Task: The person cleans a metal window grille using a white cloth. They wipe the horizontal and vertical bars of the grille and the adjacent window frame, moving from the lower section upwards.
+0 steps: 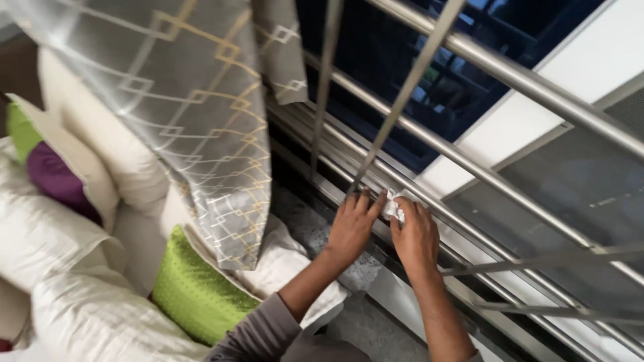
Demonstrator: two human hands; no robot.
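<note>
Already both hands meet at the window rail (469,167): right hand (416,236) pinches a crumpled white cloth (394,206) at its twelve o'clock; left hand (352,224) rests flat, fingers together. Wiping looks unfinished; much rail remains.

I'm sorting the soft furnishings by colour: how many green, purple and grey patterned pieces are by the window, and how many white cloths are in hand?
Green cushions: 2
Purple cushion: 1
Grey patterned curtain: 1
White cloth at right hand: 1
Total: 5
</note>
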